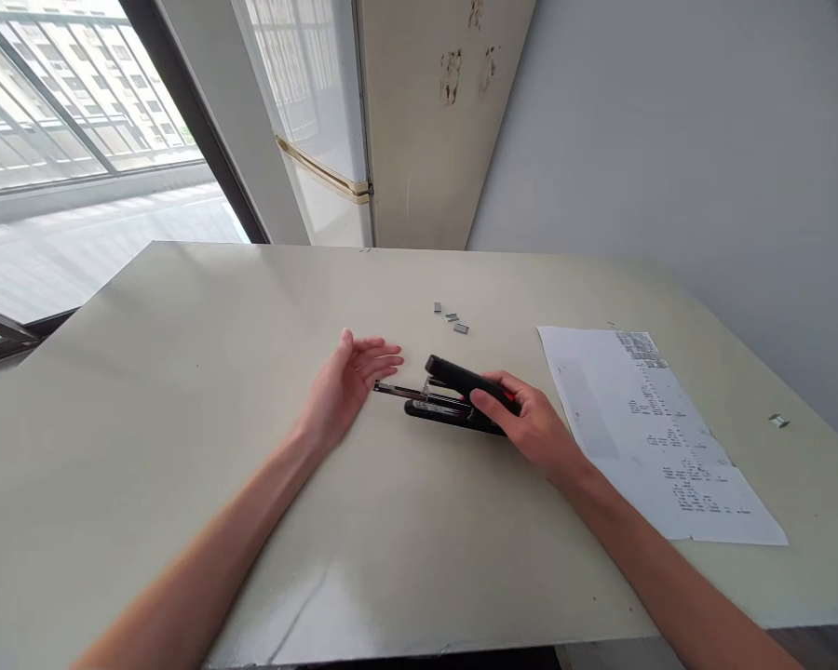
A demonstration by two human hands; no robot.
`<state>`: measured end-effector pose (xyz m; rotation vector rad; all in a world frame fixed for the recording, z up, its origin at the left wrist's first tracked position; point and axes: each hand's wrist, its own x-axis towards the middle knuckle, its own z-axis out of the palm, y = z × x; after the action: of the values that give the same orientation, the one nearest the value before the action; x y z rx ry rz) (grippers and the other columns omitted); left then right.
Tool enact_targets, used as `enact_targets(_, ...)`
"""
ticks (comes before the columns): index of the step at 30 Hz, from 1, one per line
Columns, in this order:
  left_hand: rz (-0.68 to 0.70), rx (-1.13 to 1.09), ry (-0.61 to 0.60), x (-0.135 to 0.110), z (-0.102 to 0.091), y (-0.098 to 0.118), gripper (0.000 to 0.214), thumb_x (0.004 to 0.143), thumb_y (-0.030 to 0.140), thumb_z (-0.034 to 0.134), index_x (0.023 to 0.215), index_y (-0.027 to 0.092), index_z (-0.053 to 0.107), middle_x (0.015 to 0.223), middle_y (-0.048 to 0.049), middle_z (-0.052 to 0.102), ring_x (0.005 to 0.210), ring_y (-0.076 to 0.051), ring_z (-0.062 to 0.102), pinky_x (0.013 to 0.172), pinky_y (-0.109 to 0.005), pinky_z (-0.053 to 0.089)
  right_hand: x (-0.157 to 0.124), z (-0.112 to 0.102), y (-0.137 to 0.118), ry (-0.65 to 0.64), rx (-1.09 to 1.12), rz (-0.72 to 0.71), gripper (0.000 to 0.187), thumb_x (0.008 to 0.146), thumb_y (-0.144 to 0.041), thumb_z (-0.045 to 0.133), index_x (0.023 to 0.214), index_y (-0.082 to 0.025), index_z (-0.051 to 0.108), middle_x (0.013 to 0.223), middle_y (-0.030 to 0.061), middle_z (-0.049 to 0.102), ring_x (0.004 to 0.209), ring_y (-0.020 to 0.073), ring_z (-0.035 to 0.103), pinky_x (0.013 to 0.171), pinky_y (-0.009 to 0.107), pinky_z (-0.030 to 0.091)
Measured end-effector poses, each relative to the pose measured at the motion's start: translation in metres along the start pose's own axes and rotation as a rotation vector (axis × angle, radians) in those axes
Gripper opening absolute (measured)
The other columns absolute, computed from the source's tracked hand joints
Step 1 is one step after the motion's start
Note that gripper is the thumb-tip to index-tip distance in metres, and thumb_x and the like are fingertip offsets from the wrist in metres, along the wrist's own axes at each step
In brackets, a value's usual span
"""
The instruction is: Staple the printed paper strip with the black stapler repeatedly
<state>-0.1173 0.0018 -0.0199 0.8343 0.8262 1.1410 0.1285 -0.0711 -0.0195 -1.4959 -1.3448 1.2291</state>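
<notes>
A black stapler (453, 412) is gripped at its rear end by my right hand (531, 423), thumb on the near side and fingers behind. Its staple tray (399, 390) sticks out to the left beyond the base, and the top arm is raised above it. My left hand (349, 381) is beside the tray's tip, palm turned toward the stapler, fingers stretched out and holding nothing. Just past the stapler lie several small strips of staples (461, 328) on the table.
A printed sheet of paper (601, 409) lies right of my right hand on the pale table (182, 447). Another small metallic piece (779, 422) rests near the right edge. Behind the table stand a fridge (419, 140), a wall (670, 140) and a window (76, 102).
</notes>
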Motion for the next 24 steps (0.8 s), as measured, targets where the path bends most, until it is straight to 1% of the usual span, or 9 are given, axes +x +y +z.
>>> enact_targets(3,-0.141,-0.19,-0.068,-0.006,0.008,-0.004,0.048,0.101,0.059,0.055,0.105,0.015,0.073,0.124,-0.0153,0.075,0.118,-0.029,0.072,0.111,-0.043,0.053,0.001,-0.005,-0.003,-0.123,0.26,0.122,0.048,0.091,-0.065,0.069,0.11,-0.021,0.071,0.099,0.0054,0.076,0.085,0.0214,0.073,0.086,0.036,0.059)
enact_targets(5,-0.195,-0.264,-0.113,-0.012,0.014,-0.006,0.048,0.103,0.057,0.051,0.109,0.015,0.074,0.129,-0.0149,0.073,0.125,-0.029,0.069,0.114,-0.043,0.05,0.001,-0.007,-0.003,-0.198,0.387,0.203,0.047,0.091,-0.062,0.071,0.11,-0.019,0.073,0.101,0.007,0.076,0.086,0.0212,0.074,0.086,0.035,0.062)
enact_targets(10,-0.209,-0.294,-0.154,-0.021,0.022,-0.01,0.044,0.104,0.052,0.051,0.119,0.016,0.073,0.134,-0.0134,0.071,0.136,-0.03,0.061,0.119,-0.046,0.048,0.002,-0.011,-0.003,-0.341,0.535,0.404,0.039,0.099,-0.052,0.066,0.117,-0.019,0.076,0.108,0.0102,0.077,0.086,0.0201,0.076,0.065,0.026,0.066)
enact_targets(13,-0.196,-0.327,-0.128,-0.02,0.022,-0.013,0.041,0.103,0.047,0.053,0.119,0.015,0.073,0.134,-0.0136,0.07,0.137,-0.03,0.06,0.119,-0.043,0.048,0.001,-0.01,-0.004,-0.359,0.572,0.465,0.034,0.1,-0.046,0.065,0.118,-0.02,0.077,0.111,0.0088,0.077,0.078,0.017,0.076,0.058,0.022,0.064)
enact_targets(15,-0.218,-0.372,-0.089,-0.019,0.021,-0.013,0.037,0.103,0.043,0.053,0.118,0.015,0.073,0.132,-0.0134,0.071,0.134,-0.028,0.062,0.117,-0.04,0.05,0.001,-0.009,-0.005,-0.351,0.589,0.485,0.031,0.1,-0.045,0.065,0.113,-0.019,0.077,0.108,0.0085,0.077,0.074,0.016,0.076,0.056,0.021,0.064)
enact_targets(18,-0.267,-0.458,0.008,-0.015,0.018,-0.012,0.03,0.103,0.033,0.051,0.112,0.015,0.073,0.12,-0.0122,0.072,0.119,-0.022,0.069,0.104,-0.033,0.057,0.0,-0.009,-0.006,-0.344,0.603,0.506,0.028,0.099,-0.044,0.066,0.104,-0.018,0.077,0.09,0.0072,0.077,0.068,0.0159,0.074,0.054,0.021,0.062)
enact_targets(20,-0.278,-0.454,0.071,-0.013,0.014,-0.009,0.025,0.103,0.029,0.05,0.106,0.016,0.071,0.102,-0.01,0.071,0.093,-0.017,0.072,0.085,-0.028,0.061,-0.001,-0.009,-0.007,-0.351,0.591,0.501,0.029,0.099,-0.045,0.065,0.101,-0.018,0.076,0.078,0.0063,0.075,0.065,0.0169,0.072,0.053,0.023,0.061)
enact_targets(22,-0.281,-0.357,0.091,-0.011,0.01,-0.004,0.02,0.1,0.03,0.054,0.098,0.017,0.068,0.078,-0.0034,0.059,0.061,-0.011,0.057,0.057,-0.024,0.054,-0.001,-0.01,-0.007,-0.361,0.559,0.473,0.031,0.098,-0.047,0.065,0.098,-0.018,0.075,0.073,0.0061,0.073,0.063,0.018,0.071,0.052,0.025,0.059)
enact_targets(24,-0.261,-0.198,0.068,-0.012,0.007,-0.001,0.018,0.097,0.035,0.059,0.093,0.018,0.066,0.066,0.004,0.04,0.047,-0.008,0.033,0.04,-0.021,0.035,-0.001,-0.01,-0.007,-0.37,0.524,0.437,0.035,0.096,-0.052,0.066,0.095,-0.019,0.074,0.07,0.006,0.073,0.057,0.0178,0.068,0.051,0.027,0.056)
